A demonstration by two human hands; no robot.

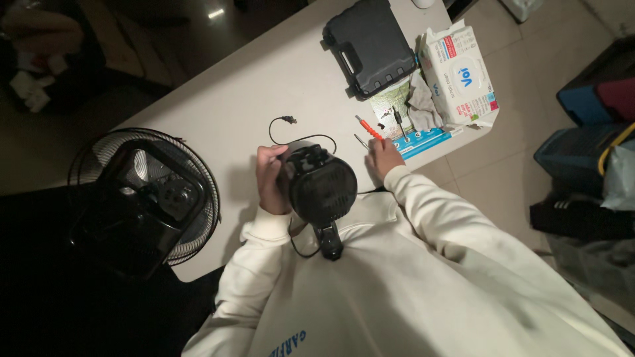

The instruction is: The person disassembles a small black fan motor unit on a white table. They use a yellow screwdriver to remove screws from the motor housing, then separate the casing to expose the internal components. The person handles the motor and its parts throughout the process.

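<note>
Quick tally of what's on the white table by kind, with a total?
Black round fan motor housing, held by left hand: 1
Black plastic tool case: 1
Orange-handled screwdriver, near right hand: 1
White wipes pack: 1
Grey cloth: 1
Round wire fan grille: 1
Total: 6

The left hand (271,178) curls, fingers bent, thumb toward the body. The right hand (382,157) reaches forward, palm down, fingers loosely bent. Both arms wear cream sleeves, elbows bent and drawn back toward the chest.
</note>
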